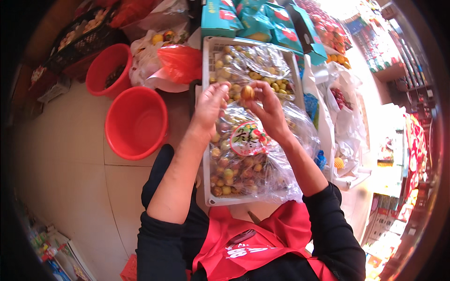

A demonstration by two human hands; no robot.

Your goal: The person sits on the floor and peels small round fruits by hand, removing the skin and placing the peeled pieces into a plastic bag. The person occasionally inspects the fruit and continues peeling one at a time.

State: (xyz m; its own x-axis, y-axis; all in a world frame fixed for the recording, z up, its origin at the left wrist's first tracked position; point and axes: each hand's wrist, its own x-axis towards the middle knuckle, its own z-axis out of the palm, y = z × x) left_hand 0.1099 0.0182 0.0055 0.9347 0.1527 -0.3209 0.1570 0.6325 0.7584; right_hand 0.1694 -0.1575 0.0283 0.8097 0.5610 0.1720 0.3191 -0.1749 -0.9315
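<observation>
My right hand (265, 105) holds a brownish-yellow jujube (248, 92) between thumb and fingers, above a shallow white plastic crate (207, 175). Close by on its left, my left hand (212, 105) is raised with the fingers curled and the thumb near the fingertips; whether something small lies in it cannot be told. Green and brown jujubes (225, 175) fill the crate. Clear plastic film (274, 168) with a round printed label (248, 138) covers part of them and hangs over the crate's right side.
Two red plastic buckets stand at the left, the nearer (137, 123) with nothing visible inside, the farther (109, 70) with dark contents. A red plastic bag (181, 63) lies beside them. Teal boxes (218, 21) adjoin the crate's far end. White bags with red fruit (341, 98) are at the right.
</observation>
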